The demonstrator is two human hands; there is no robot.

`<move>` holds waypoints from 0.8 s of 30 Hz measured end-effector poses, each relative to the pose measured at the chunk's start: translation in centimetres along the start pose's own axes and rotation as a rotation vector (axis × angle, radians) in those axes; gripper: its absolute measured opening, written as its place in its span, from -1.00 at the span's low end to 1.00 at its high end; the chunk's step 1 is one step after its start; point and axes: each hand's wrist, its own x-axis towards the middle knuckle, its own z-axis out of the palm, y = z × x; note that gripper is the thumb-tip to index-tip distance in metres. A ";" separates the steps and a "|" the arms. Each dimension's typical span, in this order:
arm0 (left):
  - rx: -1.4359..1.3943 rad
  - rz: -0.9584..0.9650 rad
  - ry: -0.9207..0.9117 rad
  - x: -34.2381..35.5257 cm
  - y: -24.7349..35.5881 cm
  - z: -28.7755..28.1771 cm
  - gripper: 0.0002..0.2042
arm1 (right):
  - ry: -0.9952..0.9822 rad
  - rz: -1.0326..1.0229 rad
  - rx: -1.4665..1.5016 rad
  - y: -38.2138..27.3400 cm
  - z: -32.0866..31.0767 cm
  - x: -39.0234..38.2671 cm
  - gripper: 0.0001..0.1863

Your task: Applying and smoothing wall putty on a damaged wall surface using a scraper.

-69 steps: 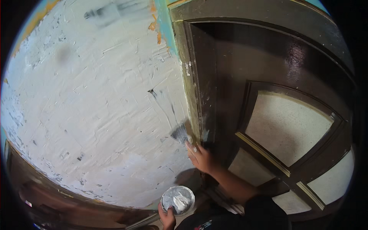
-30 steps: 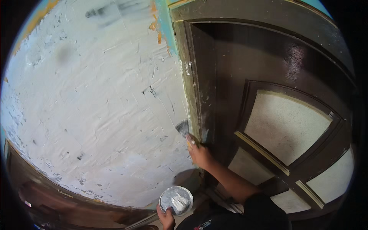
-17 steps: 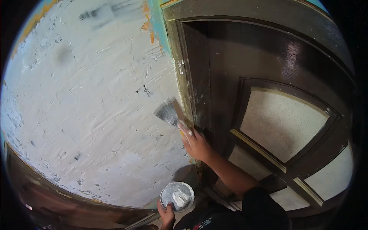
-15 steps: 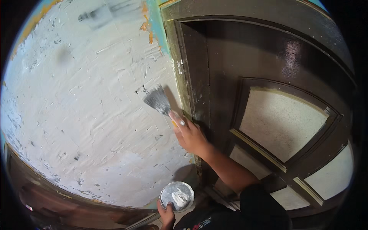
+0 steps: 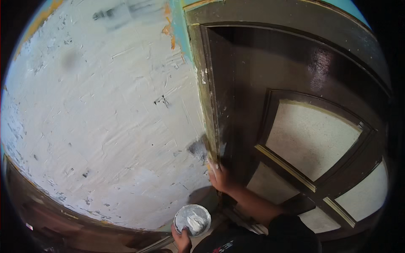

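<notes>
My right hand (image 5: 220, 179) is closed around the handle of a putty knife (image 5: 197, 149), whose wide grey blade is somewhat blurred. The blade lies at the white-plastered wall (image 5: 109, 118), close to the door frame; whether it touches cannot be made out. Low in the view, my left hand (image 5: 182, 240) grips the rim of a round tub (image 5: 179, 216), with the thumb over its edge. A lump of white putty (image 5: 196, 222) sits inside the tub. Small dark marks (image 5: 161, 100) show in the plaster above the knife.
A dark brown door (image 5: 253, 63) with pale panels (image 5: 312, 135) fills the right side. Its frame (image 5: 206, 97) borders the plaster. Turquoise paint and orange patches (image 5: 168, 30) show at the wall's upper edge. Dark brown woodwork (image 5: 63, 230) curves along the lower left.
My right hand has brought the putty knife down and to the right, off the dark marks and nearer the door frame. The tub in my left hand has shifted slightly.
</notes>
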 end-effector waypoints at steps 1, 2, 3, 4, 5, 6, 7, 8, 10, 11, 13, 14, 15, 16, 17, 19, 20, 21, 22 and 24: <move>0.034 0.019 -0.057 0.2 0.0 0.0 -0.46 | 0.020 0.007 0.040 -0.7 -0.8 3.2 -0.41; 0.067 0.037 -0.116 0.5 0.3 0.1 -0.46 | 0.041 0.014 0.079 -1.3 -1.5 6.3 -0.42; 0.107 0.019 -0.149 0.3 1.5 0.9 -0.46 | 0.006 0.071 0.116 -1.7 -2.1 9.0 -0.44; 0.109 0.020 -0.150 0.2 1.5 0.9 -0.46 | -0.027 0.123 0.152 -2.1 -2.3 10.8 -0.45; 0.123 0.016 -0.116 0.3 1.7 1.3 -0.47 | -0.023 0.124 0.148 -2.0 -2.0 11.1 -0.45; 0.136 0.011 -0.082 0.3 1.8 1.7 -0.48 | 0.010 0.102 0.120 -1.7 -1.5 11.3 -0.45; 0.109 0.021 -0.124 0.3 2.1 1.8 -0.49 | 0.043 0.079 0.092 -1.1 -1.2 11.3 -0.44; 0.110 0.024 -0.117 0.4 1.8 1.4 -0.49 | -0.023 0.156 0.119 -0.9 -0.1 9.9 -0.45; 0.058 0.018 -0.017 0.4 -0.1 0.6 -0.49 | -0.056 0.185 0.139 0.7 1.9 3.5 -0.48; 0.150 0.040 0.034 0.7 -1.2 -0.1 -0.51 | -0.026 0.133 0.144 1.9 3.1 -0.3 -0.49; 0.129 0.059 -0.038 0.5 -0.4 0.2 -0.51 | -0.118 0.218 0.090 3.0 3.5 -7.1 -0.52; 0.115 0.082 -0.095 0.4 0.0 0.0 -0.52 | -0.119 0.215 0.094 3.0 3.2 -7.4 -0.52; 0.020 0.089 -0.122 0.6 0.1 0.1 -0.53 | -0.074 0.206 0.129 3.0 2.9 -7.7 -0.51; 0.021 0.091 -0.119 0.8 0.3 0.2 -0.53 | -0.029 0.199 0.163 2.9 2.8 -7.9 -0.51; 0.072 0.056 -0.109 0.6 1.1 0.3 -0.54 | -0.012 0.171 0.146 2.0 2.0 -5.8 -0.50; 0.172 0.069 -0.103 0.7 1.3 0.0 -0.56 | 0.064 0.043 0.075 -0.4 -0.5 2.4 -0.48; 0.176 0.067 -0.110 0.5 1.6 0.3 -0.56 | 0.123 -0.051 0.013 -1.5 -1.8 6.1 -0.47; 0.179 0.079 -0.130 0.4 2.4 1.0 -0.56 | 0.092 -0.020 0.051 -2.1 -2.2 9.1 -0.47; 0.179 0.093 -0.148 0.4 3.3 1.8 -0.56 | 0.061 0.006 0.090 -2.7 -2.4 11.5 -0.46; 0.187 0.097 -0.153 0.4 3.6 2.0 -0.55 | 0.025 0.041 0.101 -5.1 -2.8 14.7 -0.44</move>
